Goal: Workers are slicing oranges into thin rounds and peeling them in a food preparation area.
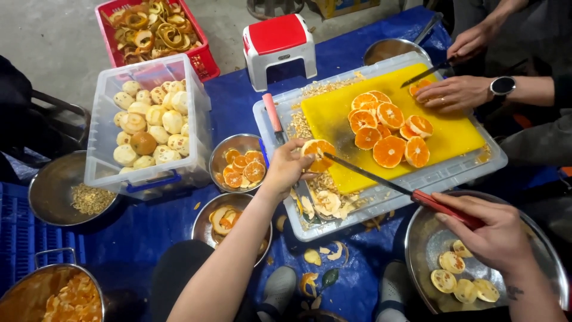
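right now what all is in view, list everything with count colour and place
orange slice: one, orange, held in the left hand
knife: one, red handle, in the right hand, blade tip at the slice
cutting board: one, yellow, on a clear lid
orange halves: about ten, on the board
clear tub: one, full of pale peeled oranges
red crate: one, holds peel, top left
stool: one, red and white
metal bowls: several, around the blue mat
another person's hands: two, top right, cutting with a second knife
left hand: own, holding the slice
right hand: own, gripping the knife
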